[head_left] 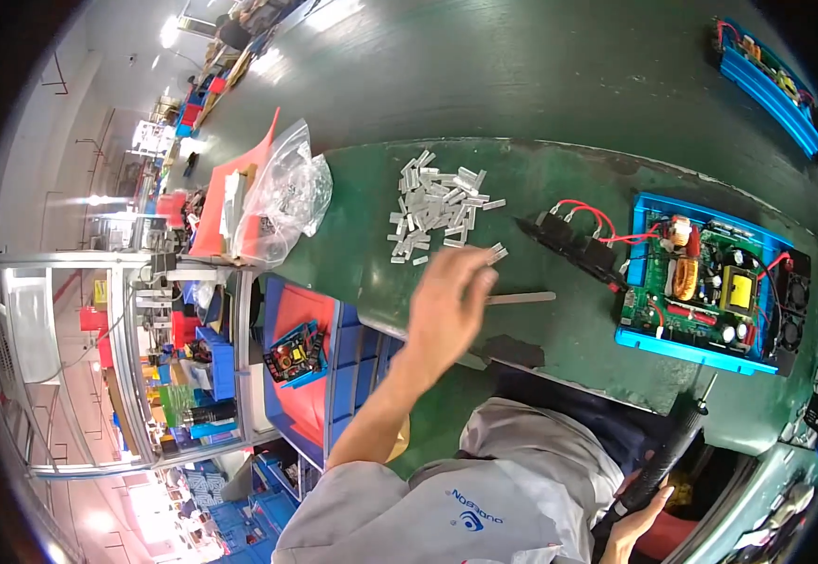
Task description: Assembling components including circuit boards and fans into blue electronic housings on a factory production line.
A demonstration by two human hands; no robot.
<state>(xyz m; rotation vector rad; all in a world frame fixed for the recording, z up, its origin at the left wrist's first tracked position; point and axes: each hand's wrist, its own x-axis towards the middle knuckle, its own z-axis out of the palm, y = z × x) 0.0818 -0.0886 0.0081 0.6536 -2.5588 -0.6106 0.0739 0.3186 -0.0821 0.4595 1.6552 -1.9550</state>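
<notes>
My left hand [446,296] hovers over the green tabletop at the near edge of a pile of small silvery-grey strips [435,202]. Its thumb and fingers look slightly apart, and a few loose strips [498,252] lie beside the fingertips. My right hand [642,515] is wrapped round a black power screwdriver [667,451], low at the right by my lap. The screwdriver's thin bit points up toward the table edge. On the right of the table sits a blue open housing [686,352] with a green circuit board [658,291], joined by red wires to a black end panel [573,249].
A flat grey strip [521,298] lies on the table near my left hand. A clear plastic bag [287,202] stands at the left edge. Below it, a blue bin [282,404] holds another unit. One more blue housing [771,94] lies far right.
</notes>
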